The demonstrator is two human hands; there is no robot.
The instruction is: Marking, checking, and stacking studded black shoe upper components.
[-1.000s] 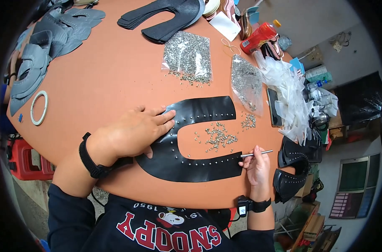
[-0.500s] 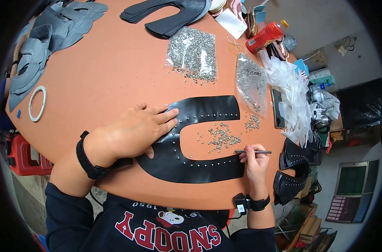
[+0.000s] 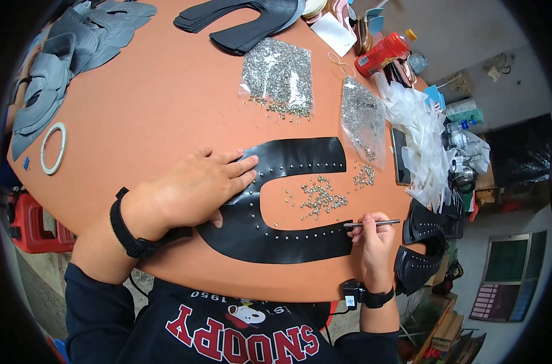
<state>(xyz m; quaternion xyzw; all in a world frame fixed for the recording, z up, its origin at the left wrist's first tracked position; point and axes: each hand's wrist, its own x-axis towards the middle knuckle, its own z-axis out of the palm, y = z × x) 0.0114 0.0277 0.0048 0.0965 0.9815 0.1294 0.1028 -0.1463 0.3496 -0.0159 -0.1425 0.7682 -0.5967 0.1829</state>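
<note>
A black U-shaped leather piece (image 3: 257, 242) lies on the orange table, its open end to the right. A row of small silver studs runs along its inner edge. My left hand (image 3: 194, 185) rests flat across the curved end with its fingers apart. At the tip of the near arm, my right hand (image 3: 376, 236) pinches a thin metal rod (image 3: 379, 223). The rod's left end is over the leather's near inner corner; whether it touches a stud I cannot tell. Loose silver studs (image 3: 321, 197) lie scattered inside the U, and a smaller heap (image 3: 364, 176) sits beside the far arm.
Behind the leather lie two clear bags of studs (image 3: 276, 73) (image 3: 361, 112). A phone (image 3: 401, 155), crumpled white plastic (image 3: 421, 133) and a red bottle (image 3: 385, 51) line the right. Studded black pieces (image 3: 418, 264) stand at the right edge. A tape roll (image 3: 54, 148) and grey pieces (image 3: 45, 91) lie left.
My right hand has moved slightly right and the rod with it, its left end now at the leather's corner. My left hand has stayed in place.
</note>
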